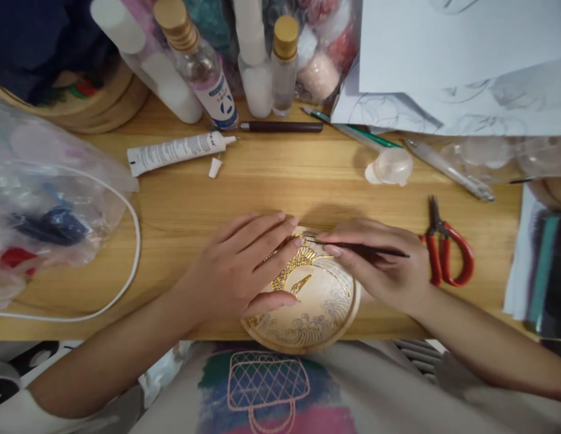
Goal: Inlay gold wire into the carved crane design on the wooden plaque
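Observation:
A round wooden disc (303,337) with a raised rim lies near the table's front edge. Gold wire (301,259) follows part of a line drawing on it, and drawn waves (307,325) show at its lower side. My left hand (244,271) rests flat over the disc's left part, fingers apart, covering some of the drawing. Between the thumb and fingers of my right hand (384,259) are slim dark tweezers (371,248). Their tips are at the upper part of the disc, close to my left fingertips. Whether the tips grip any wire is too small to tell.
Red-handled pliers (450,253) lie to the right. Behind the disc are an uncapped white tube (176,152), its cap (215,167), a dark-handled tool (283,126) and a small clear container (391,167). Bottles (208,78) and papers (456,108) line the back. A white cable (136,241) curves at left.

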`<state>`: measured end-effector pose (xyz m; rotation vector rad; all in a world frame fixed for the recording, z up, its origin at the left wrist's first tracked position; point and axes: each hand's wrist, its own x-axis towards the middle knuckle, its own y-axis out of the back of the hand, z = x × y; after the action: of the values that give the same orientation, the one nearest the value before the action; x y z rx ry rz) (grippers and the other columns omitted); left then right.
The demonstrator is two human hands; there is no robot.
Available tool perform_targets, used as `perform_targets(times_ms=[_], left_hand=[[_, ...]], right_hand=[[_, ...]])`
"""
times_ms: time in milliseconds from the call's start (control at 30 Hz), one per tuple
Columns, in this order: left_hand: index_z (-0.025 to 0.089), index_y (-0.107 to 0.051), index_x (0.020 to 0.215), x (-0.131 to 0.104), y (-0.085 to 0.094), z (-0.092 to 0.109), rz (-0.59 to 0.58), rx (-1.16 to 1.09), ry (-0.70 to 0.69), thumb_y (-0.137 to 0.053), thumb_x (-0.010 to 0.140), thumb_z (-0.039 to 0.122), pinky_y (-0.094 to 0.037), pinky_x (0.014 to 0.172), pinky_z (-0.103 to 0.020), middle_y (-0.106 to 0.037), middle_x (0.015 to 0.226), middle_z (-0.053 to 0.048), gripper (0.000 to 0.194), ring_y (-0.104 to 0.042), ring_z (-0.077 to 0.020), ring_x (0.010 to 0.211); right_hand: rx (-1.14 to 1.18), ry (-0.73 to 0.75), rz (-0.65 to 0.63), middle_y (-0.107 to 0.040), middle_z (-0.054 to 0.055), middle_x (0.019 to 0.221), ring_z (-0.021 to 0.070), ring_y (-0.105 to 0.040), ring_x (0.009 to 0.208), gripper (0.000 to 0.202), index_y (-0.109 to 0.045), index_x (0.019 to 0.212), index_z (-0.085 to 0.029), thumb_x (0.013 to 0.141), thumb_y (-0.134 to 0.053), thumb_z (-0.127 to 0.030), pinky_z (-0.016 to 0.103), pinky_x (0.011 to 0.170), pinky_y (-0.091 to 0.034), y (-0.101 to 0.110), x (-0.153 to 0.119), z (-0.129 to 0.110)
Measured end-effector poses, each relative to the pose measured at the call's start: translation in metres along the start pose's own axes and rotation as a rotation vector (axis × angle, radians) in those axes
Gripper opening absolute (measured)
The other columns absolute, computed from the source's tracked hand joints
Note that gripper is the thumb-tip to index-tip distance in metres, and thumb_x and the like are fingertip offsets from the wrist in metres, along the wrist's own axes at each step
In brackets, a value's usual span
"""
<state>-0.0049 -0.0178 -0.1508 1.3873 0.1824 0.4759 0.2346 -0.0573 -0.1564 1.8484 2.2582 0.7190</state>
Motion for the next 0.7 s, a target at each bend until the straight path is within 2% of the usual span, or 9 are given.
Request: perform_targets(times_ms=[300,700], left_hand=[[0.011,-0.057,0.127,0.0022,0.0031,0.0014,-0.026,0.006,-0.013,-0.037,0.096,0.058,-0.041,0.104,-0.041,-0.059,0.135,-0.015,0.059,-0.053,-0.0283,0.127],[0.009,-0.058,0.123,0.0037,0.0040,0.0030,-0.013,0.019,-0.009,-0.039,0.096,0.056,-0.043,0.100,-0.042,-0.061,0.134,-0.014,0.058,-0.055,-0.0293,0.122]], right_hand=[[0.054,-0.010,0.008,-0.076,0.003,0.092,0.0142,-0.071,0.082,0.025,-0.072,0.103,-0.023,0.084,-0.065,-0.007,0.027,0.073,-0.059,-0.0016,0.0005,-0.0018],[0.054,-0.045,0.017,-0.076,0.003,0.092,0.0147,-0.071,0.081,0.025,-0.074,0.100,-0.023,0.083,-0.067,-0.007,0.027,0.073,-0.059,-0.0023,0.0017,-0.0044]])
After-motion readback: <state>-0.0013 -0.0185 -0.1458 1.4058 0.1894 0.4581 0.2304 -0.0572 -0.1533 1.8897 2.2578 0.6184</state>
